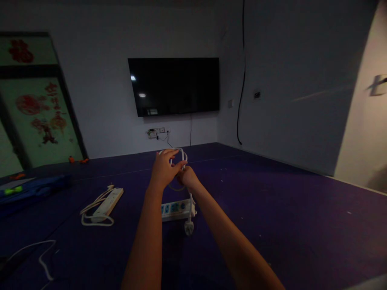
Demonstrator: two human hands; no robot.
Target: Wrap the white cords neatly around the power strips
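A coiled white power cord (185,154) is held up between my two hands, its loops rising above the fingers. My left hand (165,167) is closed around the left side of the coil, thumb reaching right. Close beside it, my right hand (186,177) grips the cord lower down, its fingers partly hidden. Below the hands lies a white power strip (177,209) with blue sockets, its left end hidden behind my left forearm. The cord's plug (189,228) hangs in front of the strip's right end.
Another white power strip (109,203) with its own cord lies to the left on the purple surface (272,209). A white cable (44,262) is at the lower left, and a blue item (45,188) lies farther back. A television (178,86) hangs on the wall.
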